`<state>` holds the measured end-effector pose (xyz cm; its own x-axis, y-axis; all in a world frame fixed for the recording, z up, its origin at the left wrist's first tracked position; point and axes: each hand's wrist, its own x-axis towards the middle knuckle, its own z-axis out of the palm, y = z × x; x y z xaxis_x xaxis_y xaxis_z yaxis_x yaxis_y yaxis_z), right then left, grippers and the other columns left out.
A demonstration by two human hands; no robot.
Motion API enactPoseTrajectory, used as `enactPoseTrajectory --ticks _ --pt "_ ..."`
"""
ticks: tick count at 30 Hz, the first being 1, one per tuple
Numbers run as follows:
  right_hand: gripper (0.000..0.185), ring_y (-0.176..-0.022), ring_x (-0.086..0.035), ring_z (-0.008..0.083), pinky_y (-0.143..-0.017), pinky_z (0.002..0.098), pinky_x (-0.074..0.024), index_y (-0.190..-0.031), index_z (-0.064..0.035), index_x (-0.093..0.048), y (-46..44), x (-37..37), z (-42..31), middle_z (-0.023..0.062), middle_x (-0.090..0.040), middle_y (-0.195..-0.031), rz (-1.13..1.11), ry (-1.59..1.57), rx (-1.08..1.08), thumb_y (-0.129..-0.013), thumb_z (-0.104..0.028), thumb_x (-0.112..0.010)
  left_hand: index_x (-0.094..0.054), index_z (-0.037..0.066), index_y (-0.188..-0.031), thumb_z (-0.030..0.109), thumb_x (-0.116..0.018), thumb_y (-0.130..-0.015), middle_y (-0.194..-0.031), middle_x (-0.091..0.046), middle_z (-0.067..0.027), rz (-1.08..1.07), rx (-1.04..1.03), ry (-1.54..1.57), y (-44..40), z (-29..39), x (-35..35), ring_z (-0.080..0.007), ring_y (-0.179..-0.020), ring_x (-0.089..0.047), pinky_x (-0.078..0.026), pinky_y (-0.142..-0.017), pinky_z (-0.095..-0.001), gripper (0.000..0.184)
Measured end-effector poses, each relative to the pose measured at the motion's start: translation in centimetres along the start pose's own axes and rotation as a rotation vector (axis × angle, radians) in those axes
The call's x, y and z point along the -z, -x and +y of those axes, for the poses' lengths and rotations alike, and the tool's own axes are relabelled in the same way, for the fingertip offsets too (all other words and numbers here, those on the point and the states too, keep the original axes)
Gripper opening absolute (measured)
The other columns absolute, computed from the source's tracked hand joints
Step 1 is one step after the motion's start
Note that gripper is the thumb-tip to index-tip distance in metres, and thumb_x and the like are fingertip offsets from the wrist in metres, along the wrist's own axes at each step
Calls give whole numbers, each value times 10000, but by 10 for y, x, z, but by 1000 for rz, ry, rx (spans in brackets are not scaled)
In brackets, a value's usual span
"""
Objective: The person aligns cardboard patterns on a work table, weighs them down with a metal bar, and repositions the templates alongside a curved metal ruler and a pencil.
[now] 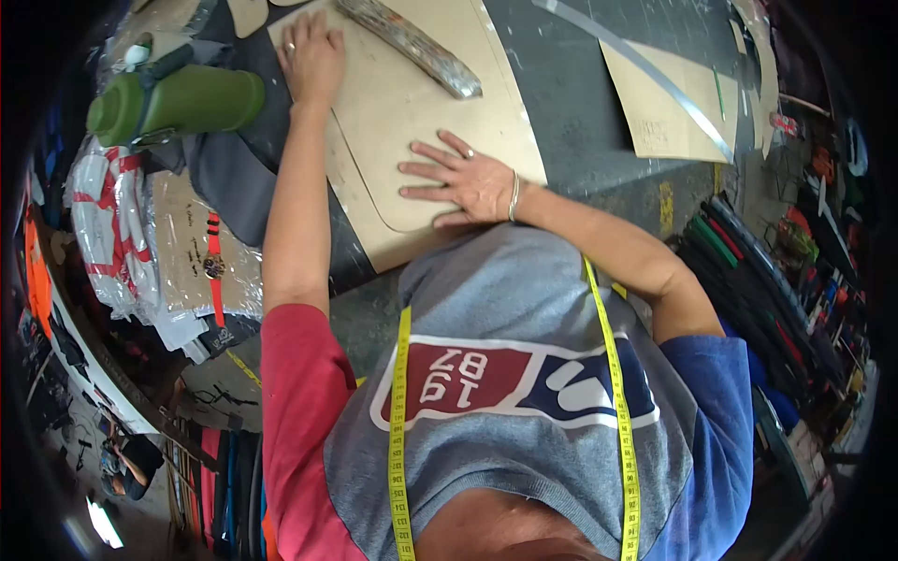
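Note:
A large sheet of tan pattern card (435, 117) lies on the dark table, with a curved line near its left and lower edges. My left hand (313, 61) is laid on the sheet's upper left edge, fingers stretched out, a ring on one finger. My right hand (468, 182) presses flat on the lower part, its fingers spread, with a ring and a thin bracelet. Neither hand holds anything. Between and above them, a worn, long bar (412, 47) rests on the card; its material is unclear.
To the right are a metal ruler (645, 79), a smaller card piece (655, 117) and a green pencil-like stick (719, 93). On the left lie a green bottle (201, 98), dark cloth (229, 187), plastic-wrapped packages (117, 224) and a red-strapped watch (214, 266). A yellow tape measure (399, 421) hangs round my neck.

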<state>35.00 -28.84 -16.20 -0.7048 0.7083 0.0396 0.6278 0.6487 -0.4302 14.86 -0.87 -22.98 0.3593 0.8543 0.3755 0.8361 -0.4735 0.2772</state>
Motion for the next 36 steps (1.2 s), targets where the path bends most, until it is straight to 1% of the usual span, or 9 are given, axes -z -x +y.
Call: enactPoseTrajectory --ticks 3,4,7,9,13,14,23,30,36 --pt "365 -1506 -386 304 -1245 534 -293 -1309 -170 -688 3 9 14 66 -533 -1529 76 -204 -8 -984 -335 -670 -478 79 -1531 272 -588 -1015 -1586 -414 -242 -25 -58 -376 3 1 -2 -412 -1497 -338 -247 -1258 -461 562" --pt "165 -1371 -543 306 -1161 457 -424 -1083 -80 -758 4 17 21 80 -691 -1294 190 -391 -91 -962 -180 -708 -467 113 -1552 365 -492 -1055 -1608 -413 -174 -106 80 -91 3 17 12 -378 -1518 -308 -207 -1268 -480 558" --pt "245 -1016 -702 205 -912 316 -563 -1168 -53 -749 23 41 37 99 -745 -1067 336 -737 -752 -1015 -231 -680 -473 131 -1551 361 -508 -1051 -1621 -392 -171 -133 101 -119 2 32 29 -370 -1525 -293 -211 -1265 -488 552" --pt "282 -904 -694 144 -819 296 -565 -1206 -54 -745 38 63 41 96 -747 -1042 361 -537 -873 -1019 -257 -684 -475 149 -1553 367 -503 -1053 -1631 -380 -158 -131 102 -103 1 29 27 -360 -1532 -283 -202 -1266 -494 546" --pt "464 -850 -678 198 -799 334 -571 -1216 -43 -699 75 57 33 91 -677 -1015 290 -225 -1037 -867 -314 -839 -476 159 -1554 371 -501 -1054 -1629 -383 -154 -129 107 -119 3 39 29 -355 -1533 -284 -191 -1268 -495 543" --pt "570 -966 -703 289 -901 401 -580 -1259 -44 -650 72 62 24 153 -636 -1118 241 -288 -1107 -792 -284 -870 -476 161 -1554 372 -501 -1054 -1629 -383 -153 -128 109 -126 2 38 31 -354 -1533 -284 -188 -1268 -496 543" --pt "537 -871 -713 309 -815 411 -582 -1263 -49 -619 67 53 8 146 -698 -964 353 -396 -1231 -797 -193 -844 -501 162 -1534 343 -540 -1032 -1625 -394 -140 -120 115 -65 1 34 30 -350 -1522 -302 -195 -1261 -495 535" --pt "491 -700 -577 120 -707 288 -526 -1307 -113 -647 79 37 3 10 -593 -789 466 -480 -1221 -845 -118 -814 -517 135 -1516 247 -504 -1043 -1600 -424 -165 -87 112 -40 3 24 25 -369 -1523 -295 -185 -1270 -500 486" --pt "494 -682 -639 185 -690 347 -547 -1304 -111 -622 83 38 7 54 -645 -773 448 -492 -1209 -842 -102 -795 -501 164 -1533 373 -421 -1082 -1621 -415 -122 45 46 55 6 14 6 -366 -1525 -301 -183 -1252 -548 503"
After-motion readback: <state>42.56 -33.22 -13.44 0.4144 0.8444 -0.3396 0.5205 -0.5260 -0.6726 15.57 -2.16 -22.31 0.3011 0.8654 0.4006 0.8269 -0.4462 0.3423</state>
